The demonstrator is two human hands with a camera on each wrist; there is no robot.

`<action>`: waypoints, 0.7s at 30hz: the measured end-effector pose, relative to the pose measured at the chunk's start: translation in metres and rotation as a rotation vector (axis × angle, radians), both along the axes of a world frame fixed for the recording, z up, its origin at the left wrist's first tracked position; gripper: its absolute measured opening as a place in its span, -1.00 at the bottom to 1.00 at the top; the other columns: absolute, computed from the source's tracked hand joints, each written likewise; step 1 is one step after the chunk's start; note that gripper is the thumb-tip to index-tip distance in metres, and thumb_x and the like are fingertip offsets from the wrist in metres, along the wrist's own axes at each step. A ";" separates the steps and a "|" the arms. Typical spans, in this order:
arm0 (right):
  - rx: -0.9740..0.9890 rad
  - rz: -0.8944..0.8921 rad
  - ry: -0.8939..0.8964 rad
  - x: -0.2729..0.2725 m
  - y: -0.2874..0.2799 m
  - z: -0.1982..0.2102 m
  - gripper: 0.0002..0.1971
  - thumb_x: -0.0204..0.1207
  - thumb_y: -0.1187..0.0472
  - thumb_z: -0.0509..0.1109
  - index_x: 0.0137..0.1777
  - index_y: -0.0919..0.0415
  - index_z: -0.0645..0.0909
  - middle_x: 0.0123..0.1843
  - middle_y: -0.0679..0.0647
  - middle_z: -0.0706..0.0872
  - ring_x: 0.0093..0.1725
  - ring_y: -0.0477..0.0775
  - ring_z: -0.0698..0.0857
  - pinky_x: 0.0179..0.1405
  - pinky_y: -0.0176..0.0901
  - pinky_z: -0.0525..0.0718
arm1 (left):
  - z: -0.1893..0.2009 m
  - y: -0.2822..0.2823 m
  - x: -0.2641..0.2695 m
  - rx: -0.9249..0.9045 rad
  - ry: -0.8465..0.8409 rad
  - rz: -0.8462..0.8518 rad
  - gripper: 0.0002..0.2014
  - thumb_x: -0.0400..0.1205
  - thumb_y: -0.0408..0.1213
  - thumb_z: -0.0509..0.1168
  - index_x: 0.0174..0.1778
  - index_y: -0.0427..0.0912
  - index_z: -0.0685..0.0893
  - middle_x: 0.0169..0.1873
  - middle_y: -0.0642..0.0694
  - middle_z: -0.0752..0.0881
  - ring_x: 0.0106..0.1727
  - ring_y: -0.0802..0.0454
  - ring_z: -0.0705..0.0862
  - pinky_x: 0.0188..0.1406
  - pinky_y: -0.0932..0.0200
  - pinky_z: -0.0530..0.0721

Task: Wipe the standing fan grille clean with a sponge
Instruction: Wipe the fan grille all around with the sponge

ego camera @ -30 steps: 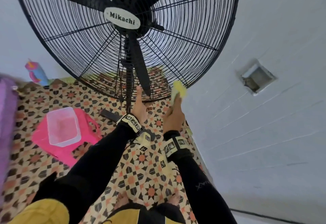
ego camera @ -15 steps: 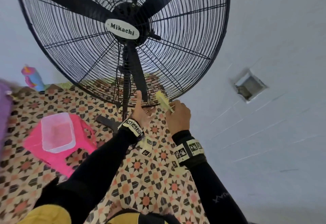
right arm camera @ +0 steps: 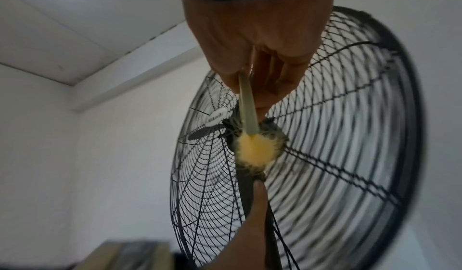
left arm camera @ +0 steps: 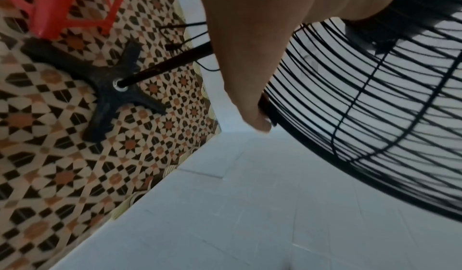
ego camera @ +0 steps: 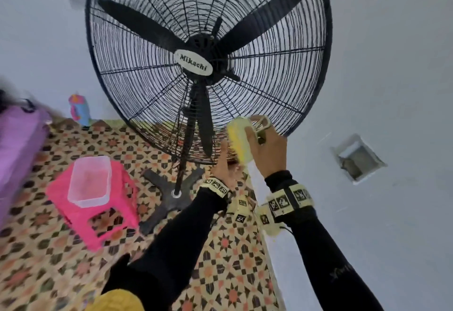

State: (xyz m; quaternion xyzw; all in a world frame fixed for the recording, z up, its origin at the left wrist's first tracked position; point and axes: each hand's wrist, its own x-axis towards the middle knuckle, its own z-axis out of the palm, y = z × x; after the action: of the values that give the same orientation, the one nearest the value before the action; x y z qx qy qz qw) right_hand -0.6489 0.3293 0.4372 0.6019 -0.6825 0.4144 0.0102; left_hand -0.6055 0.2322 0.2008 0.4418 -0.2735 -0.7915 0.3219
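The black standing fan grille (ego camera: 269, 70) fills the upper head view, with three blades behind the wires. My right hand (ego camera: 266, 146) grips a yellow sponge (ego camera: 239, 139) with a green scouring side and presses it against the grille's lower right rim. In the right wrist view the sponge (right arm camera: 255, 151) sits on the rim edge below my right hand (right arm camera: 257, 47). My left hand (ego camera: 221, 163) holds the bottom rim just left of the sponge. The left wrist view shows my left hand (left arm camera: 250, 57) with its thumb (left arm camera: 262, 120) on the rim and a finger across the wires.
The fan's pole runs down to a cross-shaped base (ego camera: 171, 195) on the patterned floor. A pink stool (ego camera: 117, 217) carrying a clear plastic tub (ego camera: 89, 180) stands to the left. A white wall with a square recess (ego camera: 359, 157) is close on the right.
My right hand has turned the sponge and shifted it a little right along the lower rim. The left hand stays at the bottom rim. The head view has tilted up, showing more grille.
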 end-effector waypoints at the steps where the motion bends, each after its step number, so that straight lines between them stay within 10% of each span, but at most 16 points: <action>1: 0.001 0.040 0.032 0.002 -0.007 0.007 -0.78 0.76 -0.03 0.30 0.31 -0.02 0.62 -0.47 0.02 0.61 -0.53 0.05 0.51 -0.38 -0.05 0.63 | 0.025 0.013 0.011 0.093 0.099 0.017 0.05 0.25 0.65 0.46 0.57 0.05 0.63 0.43 -0.48 0.63 0.41 -0.40 0.69 0.58 -0.34 0.54; 4: 0.010 0.171 0.139 0.018 -0.038 0.033 -0.73 0.80 -0.01 0.23 0.38 0.05 0.56 -0.44 0.13 0.65 -0.56 0.07 0.56 -0.42 -0.03 0.64 | 0.068 0.029 0.048 0.153 0.198 0.007 0.32 -0.07 0.59 0.63 0.60 -0.05 0.59 0.42 -0.26 0.70 0.15 -0.22 0.75 0.28 -0.21 0.72; 8: -0.015 0.275 0.253 0.049 -0.099 0.072 -0.70 0.80 -0.02 0.20 0.36 0.14 0.53 -0.41 0.05 0.62 -0.55 -0.01 0.51 -0.52 -0.14 0.61 | 0.085 0.041 0.080 0.022 0.116 0.081 0.23 0.16 0.61 0.44 0.64 -0.15 0.54 0.47 -0.08 0.67 0.18 0.12 0.71 0.28 0.21 0.66; 14: 0.082 0.322 0.328 0.076 -0.143 0.089 -0.60 0.77 0.02 0.27 0.45 0.29 0.48 -0.31 -0.06 0.59 -0.45 -0.17 0.54 -0.46 -0.21 0.60 | 0.065 0.023 0.104 0.168 0.161 0.089 0.10 0.20 0.43 0.68 0.54 -0.22 0.61 0.48 -0.35 0.67 0.44 -0.36 0.69 0.46 -0.34 0.67; 21: 0.048 0.426 0.488 0.095 -0.140 0.101 -0.77 0.77 0.09 0.25 0.30 0.21 0.46 -0.20 0.07 0.71 -0.36 0.04 0.68 -0.37 -0.09 0.72 | 0.083 0.030 0.109 0.199 0.291 0.132 -0.10 0.46 0.33 0.56 0.48 -0.35 0.63 0.25 -0.37 0.81 0.19 -0.29 0.85 0.11 -0.15 0.86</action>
State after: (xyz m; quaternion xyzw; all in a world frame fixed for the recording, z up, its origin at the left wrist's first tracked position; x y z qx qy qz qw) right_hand -0.5544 0.1896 0.5380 0.8129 -0.5282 0.2342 0.0724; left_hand -0.4968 0.2625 0.2843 0.3693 -0.1151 -0.8473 0.3638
